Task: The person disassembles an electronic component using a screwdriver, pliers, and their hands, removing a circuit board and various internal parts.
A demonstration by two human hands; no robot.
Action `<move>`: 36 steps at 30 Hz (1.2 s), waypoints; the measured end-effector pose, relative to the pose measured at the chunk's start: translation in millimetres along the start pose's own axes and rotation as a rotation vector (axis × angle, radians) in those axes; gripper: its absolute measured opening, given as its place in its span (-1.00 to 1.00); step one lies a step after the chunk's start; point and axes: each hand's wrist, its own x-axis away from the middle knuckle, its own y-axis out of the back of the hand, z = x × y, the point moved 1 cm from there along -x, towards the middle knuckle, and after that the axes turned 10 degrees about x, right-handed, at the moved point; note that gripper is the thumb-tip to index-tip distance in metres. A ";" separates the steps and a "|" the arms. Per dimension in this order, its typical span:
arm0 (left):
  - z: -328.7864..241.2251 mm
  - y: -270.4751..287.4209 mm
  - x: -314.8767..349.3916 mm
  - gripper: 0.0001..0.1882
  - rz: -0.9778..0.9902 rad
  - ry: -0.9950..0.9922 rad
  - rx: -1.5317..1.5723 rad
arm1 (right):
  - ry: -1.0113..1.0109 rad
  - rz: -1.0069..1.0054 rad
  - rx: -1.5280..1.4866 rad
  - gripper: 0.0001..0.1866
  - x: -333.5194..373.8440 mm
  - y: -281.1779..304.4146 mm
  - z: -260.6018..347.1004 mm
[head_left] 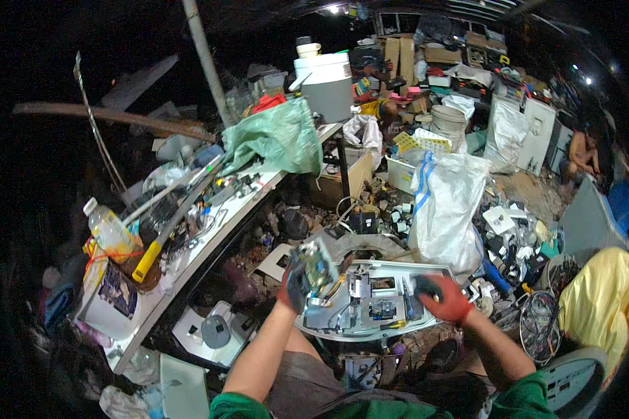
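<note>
My left hand (295, 285), in a red and black glove, is closed on the edge of a green circuit board (319, 267), which it holds tilted above the left end of a grey plastic casing (440, 322). My right hand (449, 302), gloved alike, is over the casing's right edge with its fingers curled; what they hold, if anything, I cannot make out. Close to its fingertips is a dark slim tool (407, 302). Inside the casing are a small blue circuit board (382, 310), a screwdriver with a yellow and black handle (393, 325) and metal parts.
A white bench (182, 269) on the left carries a yellow-handled hammer (148, 260), a bottle (110, 227), a green sack (279, 140) and a water jug (326, 87). A white sack (449, 209) stands beyond the casing. Electronic scrap (517, 241) covers the ground at right; another person (581, 155) sits far right.
</note>
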 end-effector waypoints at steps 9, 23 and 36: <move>5.4 -6.0 -67.1 -0.40 0.144 -0.145 0.306 | -0.170 -0.081 -0.267 0.40 -345.4 -3.5 107.4; -31.6 0.3 -50.3 -0.57 0.172 -0.120 0.478 | 0.607 -0.582 -0.317 -0.71 -551.3 43.9 307.7; -32.3 13.2 -49.4 -0.44 0.102 -0.139 0.274 | 0.671 -0.737 -0.116 -0.62 -537.2 7.5 392.5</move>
